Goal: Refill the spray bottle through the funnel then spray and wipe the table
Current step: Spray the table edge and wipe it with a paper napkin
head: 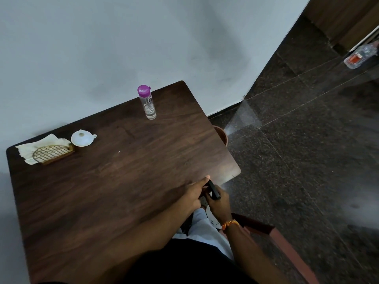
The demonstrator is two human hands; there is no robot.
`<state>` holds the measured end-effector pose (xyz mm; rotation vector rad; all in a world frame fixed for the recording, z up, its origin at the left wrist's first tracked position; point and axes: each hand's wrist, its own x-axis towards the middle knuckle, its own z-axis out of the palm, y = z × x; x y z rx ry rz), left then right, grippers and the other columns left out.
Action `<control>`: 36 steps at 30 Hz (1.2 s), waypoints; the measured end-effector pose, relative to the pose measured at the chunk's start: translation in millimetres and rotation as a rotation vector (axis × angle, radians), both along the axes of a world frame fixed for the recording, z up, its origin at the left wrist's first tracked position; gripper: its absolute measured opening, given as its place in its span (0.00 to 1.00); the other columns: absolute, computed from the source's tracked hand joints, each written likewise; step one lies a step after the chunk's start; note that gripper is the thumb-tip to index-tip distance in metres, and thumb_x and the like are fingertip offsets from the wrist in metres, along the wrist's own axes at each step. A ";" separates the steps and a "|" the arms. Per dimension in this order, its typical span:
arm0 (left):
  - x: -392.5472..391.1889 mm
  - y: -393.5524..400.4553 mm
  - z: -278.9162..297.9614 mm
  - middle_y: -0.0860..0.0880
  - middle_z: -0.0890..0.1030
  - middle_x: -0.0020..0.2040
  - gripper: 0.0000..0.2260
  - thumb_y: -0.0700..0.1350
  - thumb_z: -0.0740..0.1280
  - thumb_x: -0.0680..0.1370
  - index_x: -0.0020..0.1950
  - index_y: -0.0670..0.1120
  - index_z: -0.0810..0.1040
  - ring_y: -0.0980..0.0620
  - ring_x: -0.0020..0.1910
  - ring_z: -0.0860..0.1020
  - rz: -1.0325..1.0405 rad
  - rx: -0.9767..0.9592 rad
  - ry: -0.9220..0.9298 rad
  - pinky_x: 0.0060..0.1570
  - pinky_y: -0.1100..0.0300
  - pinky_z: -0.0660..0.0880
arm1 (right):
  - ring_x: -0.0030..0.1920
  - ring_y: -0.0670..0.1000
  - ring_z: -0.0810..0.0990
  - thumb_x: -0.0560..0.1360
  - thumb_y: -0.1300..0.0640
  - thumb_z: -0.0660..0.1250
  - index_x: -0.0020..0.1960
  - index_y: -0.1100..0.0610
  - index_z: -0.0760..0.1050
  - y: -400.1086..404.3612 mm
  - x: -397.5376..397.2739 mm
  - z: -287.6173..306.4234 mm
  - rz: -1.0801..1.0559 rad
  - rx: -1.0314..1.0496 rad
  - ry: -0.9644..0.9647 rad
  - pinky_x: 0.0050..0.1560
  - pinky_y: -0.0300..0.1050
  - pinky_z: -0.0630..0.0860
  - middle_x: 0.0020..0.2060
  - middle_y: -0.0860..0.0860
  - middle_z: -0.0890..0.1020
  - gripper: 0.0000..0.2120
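Both hands meet at the table's [114, 181] near right edge, at about five o'clock in the head view. The right hand [218, 203] curls round a dark, slim object [213, 190], seemingly a spray head, above a white shape that may be the spray bottle [211, 215], mostly hidden below the table edge. The left hand [194, 193] reaches across to the same spot, thumb out along the edge; its fingers seem to hold the bottle's neck, but the grip is hidden, so it cannot be called.

By judgement, this is the opening step: unscrewing or handling the spray head so the bottle can be filled. Nothing has yet been poured.

The next move calls for the open bottle to stand upright on the table, the funnel [82, 138] to be fetched from ten o'clock and seated in its neck, then water poured from the purple-capped bottle [148, 105], which stands upright at twelve o'clock, near the far edge.

Just beside the funnel, touching or nearly so, a wire holder [52, 153] rests on napkins [41, 144], likely for the wiping. Off the table, a clear bottle [362, 55] lies at two o'clock on the dark floor [307, 140], and a round pot [221, 134] peeks from under the right edge.

No item blocks the reach to funnel or water; the awkwardness is working below the table edge, where a spill would miss the table.
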<state>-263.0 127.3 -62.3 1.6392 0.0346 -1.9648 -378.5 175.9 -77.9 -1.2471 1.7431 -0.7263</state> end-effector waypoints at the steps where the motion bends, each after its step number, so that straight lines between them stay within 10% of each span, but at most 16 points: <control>1: 0.1 -0.5 0.6 0.39 0.87 0.52 0.14 0.47 0.81 0.74 0.50 0.40 0.85 0.38 0.55 0.85 -0.004 0.009 -0.016 0.62 0.40 0.81 | 0.37 0.45 0.83 0.77 0.59 0.74 0.46 0.44 0.82 -0.3 -0.8 1.6 -0.003 0.006 0.009 0.37 0.39 0.77 0.37 0.41 0.85 0.09; 19: -9.6 -24.0 2.1 0.44 0.88 0.52 0.26 0.54 0.85 0.66 0.56 0.42 0.85 0.45 0.52 0.86 -0.045 0.018 -0.008 0.54 0.49 0.83 | 0.33 0.47 0.83 0.78 0.54 0.73 0.48 0.44 0.81 -19.3 -12.7 13.6 -0.003 0.028 -0.021 0.34 0.46 0.80 0.37 0.44 0.85 0.05; 23: -11.0 -35.2 17.8 0.48 0.83 0.44 0.12 0.50 0.76 0.79 0.54 0.42 0.82 0.52 0.41 0.80 -0.109 0.013 0.004 0.37 0.59 0.77 | 0.27 0.50 0.81 0.79 0.53 0.73 0.47 0.46 0.81 -28.3 -17.1 15.9 -0.017 0.057 -0.021 0.29 0.48 0.78 0.32 0.50 0.84 0.03; 27: -19.8 -47.7 27.1 0.46 0.80 0.48 0.23 0.50 0.73 0.81 0.71 0.37 0.79 0.48 0.49 0.79 -0.093 -0.027 0.030 0.51 0.52 0.80 | 0.28 0.53 0.80 0.77 0.55 0.74 0.44 0.53 0.82 -41.8 -18.7 16.2 -0.158 0.098 -0.088 0.30 0.49 0.78 0.31 0.54 0.84 0.04; 36: -18.3 -72.2 36.9 0.45 0.82 0.60 0.16 0.48 0.59 0.88 0.62 0.42 0.83 0.48 0.55 0.79 0.048 -0.016 0.160 0.54 0.56 0.78 | 0.30 0.44 0.81 0.79 0.54 0.73 0.49 0.54 0.82 -80.7 -15.3 35.3 -0.028 0.104 -0.075 0.30 0.37 0.76 0.36 0.50 0.85 0.04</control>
